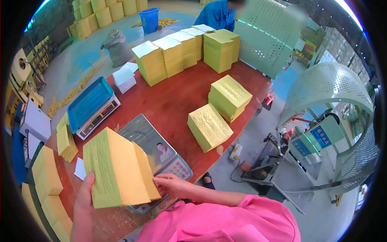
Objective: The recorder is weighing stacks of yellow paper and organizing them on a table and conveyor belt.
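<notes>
A thick stack of yellow paper sheets [115, 169] is tilted above the near left part of the red table. My left hand [85, 191] grips its left side, thumb against the embossed face. The fingers of my right hand [172, 185] pinch the lower right corner, where a thinner bundle of sheets steps out from the rest. Behind and partly under the stack lies a flat scale [139, 129] with a metal plate and a keypad, close to my right hand.
Two embossed yellow stacks [209, 128] sit on the red table [173, 115]. Beyond them stands a row of tall stacks [173, 54]. A scale with a blue tray [90, 101] is at left, a machine with a perforated guard [326, 92] at right. A person in blue [213, 16] is at the far side.
</notes>
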A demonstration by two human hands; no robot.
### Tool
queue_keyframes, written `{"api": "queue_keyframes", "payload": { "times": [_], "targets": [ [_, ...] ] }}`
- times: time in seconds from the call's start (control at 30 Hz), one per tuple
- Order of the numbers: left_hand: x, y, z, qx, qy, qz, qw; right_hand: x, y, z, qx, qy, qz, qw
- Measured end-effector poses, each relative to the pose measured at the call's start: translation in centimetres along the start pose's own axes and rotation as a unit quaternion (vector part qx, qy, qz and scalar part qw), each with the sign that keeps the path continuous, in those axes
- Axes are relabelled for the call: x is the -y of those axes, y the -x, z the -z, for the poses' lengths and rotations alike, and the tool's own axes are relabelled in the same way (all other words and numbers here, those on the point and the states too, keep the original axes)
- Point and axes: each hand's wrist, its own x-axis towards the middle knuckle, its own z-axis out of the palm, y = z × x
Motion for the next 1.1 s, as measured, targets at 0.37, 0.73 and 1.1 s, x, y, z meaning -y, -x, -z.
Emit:
{"api": "queue_keyframes", "payload": {
  "times": [0.37,0.73,1.1],
  "targets": [
    [-3.7,-10.4,-18.3,-0.027,0.002,-0.327,0.945,26.0,3.2,6.8,-0.006,0.341,0.267,0.901],
    [-8.6,-35.5,-36.3,0.075,0.167,-0.105,0.978,48.4,-1.0,25.3,-0.05,0.173,0.22,0.959],
    [-4.1,-49.4,-41.0,0.043,0.05,0.017,0.998,48.2,-9.0,37.7,-0.136,0.067,0.198,0.968]
  ]
}}
